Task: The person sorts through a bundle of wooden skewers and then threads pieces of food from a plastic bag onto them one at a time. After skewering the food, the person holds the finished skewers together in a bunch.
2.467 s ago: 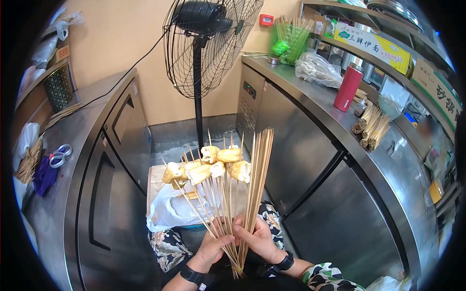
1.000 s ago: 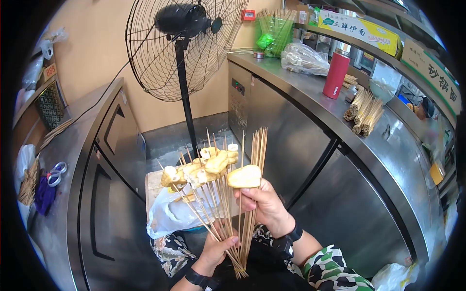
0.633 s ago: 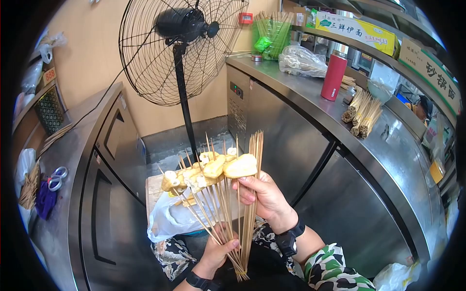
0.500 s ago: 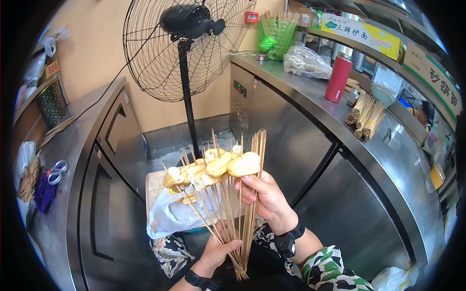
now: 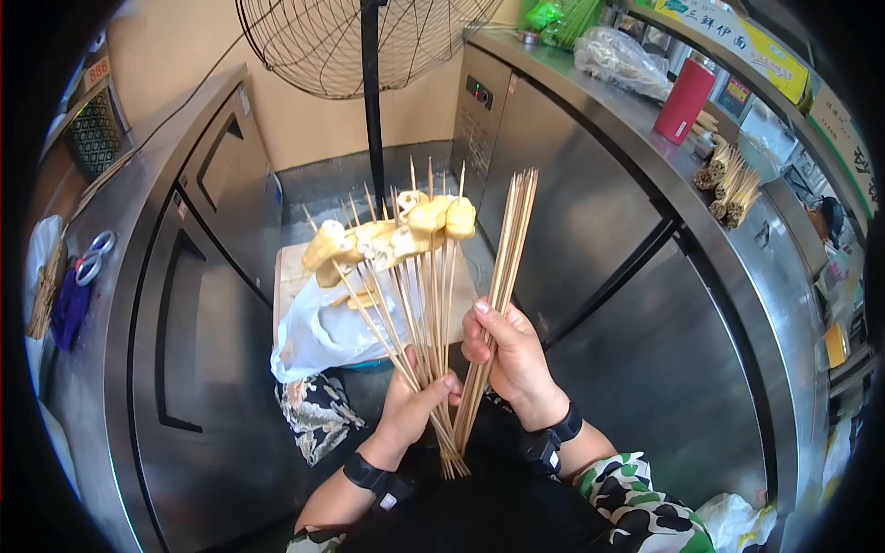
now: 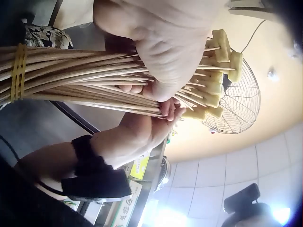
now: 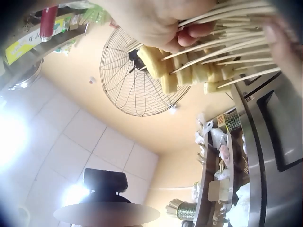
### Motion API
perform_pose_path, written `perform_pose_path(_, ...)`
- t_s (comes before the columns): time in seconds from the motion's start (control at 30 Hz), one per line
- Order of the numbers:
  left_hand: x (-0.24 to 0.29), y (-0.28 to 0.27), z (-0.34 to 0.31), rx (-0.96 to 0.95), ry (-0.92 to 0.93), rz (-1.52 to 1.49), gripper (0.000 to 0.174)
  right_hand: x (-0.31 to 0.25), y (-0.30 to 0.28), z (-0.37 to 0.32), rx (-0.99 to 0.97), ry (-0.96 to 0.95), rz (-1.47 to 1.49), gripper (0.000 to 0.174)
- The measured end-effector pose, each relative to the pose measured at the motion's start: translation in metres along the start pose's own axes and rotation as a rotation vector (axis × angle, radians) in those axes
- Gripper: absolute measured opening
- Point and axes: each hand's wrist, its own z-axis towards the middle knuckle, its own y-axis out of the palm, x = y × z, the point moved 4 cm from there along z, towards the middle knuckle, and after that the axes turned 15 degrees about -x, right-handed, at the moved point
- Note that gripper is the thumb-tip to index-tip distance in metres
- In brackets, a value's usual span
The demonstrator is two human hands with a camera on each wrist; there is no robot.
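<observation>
In the head view my left hand grips the fan of bamboo skewers low down. Their tops carry yellow food pieces with pale, hollow cut ends, like fried dough. Curled round the bare skewers on the right is my right hand, and a gap parts these from the loaded ones. Both sets meet at their lower ends, where a yellow rubber band binds them in the left wrist view. From the right wrist view, the loaded skewers pass behind the fingers of my right hand.
A white plastic bag lies on a board before my knees. Steel counters stand on both sides, with scissors left and a red flask and skewer bundles right. A standing fan is ahead.
The head view has tilted down. My right hand has left the rightmost food piece, which sits against the cluster, and moved down to the bare skewers, which now lean away to the right.
</observation>
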Motion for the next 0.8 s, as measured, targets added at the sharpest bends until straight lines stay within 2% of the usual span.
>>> perform_pose_path(0.23, -0.002, 0.002, -0.001, 0.05, -0.001, -0.15, 0.029, 0.008, -0.012, -0.011, -0.033, 0.011, 0.054, 0.027)
perform_pose_path(0.37, -0.001, 0.001, -0.001, 0.007, -0.008, -0.266, 0.027, 0.039, -0.013, -0.025, -0.182, 0.189, 0.065, 0.033)
perform_pose_path(0.43, -0.008, -0.002, -0.003, -0.015, -0.042, -0.354, 0.03, 0.046, -0.019, -0.03, -0.219, 0.199, 0.163, 0.033)
perform_pose_path(0.5, -0.015, -0.005, -0.002, -0.013, -0.089, -0.427, 0.028, 0.048, -0.018, -0.03, -0.224, 0.191, 0.229, 0.035)
perform_pose_path(0.63, -0.003, 0.004, 0.003, -0.022, -0.158, -0.375, 0.013, 0.042, -0.013, -0.031, -0.224, 0.147, 0.15, 0.035)
perform_pose_path(0.8, -0.002, 0.008, 0.01, -0.083, -0.155, -0.352, 0.014, 0.033, -0.015, -0.029, -0.17, 0.113, 0.039, 0.043)
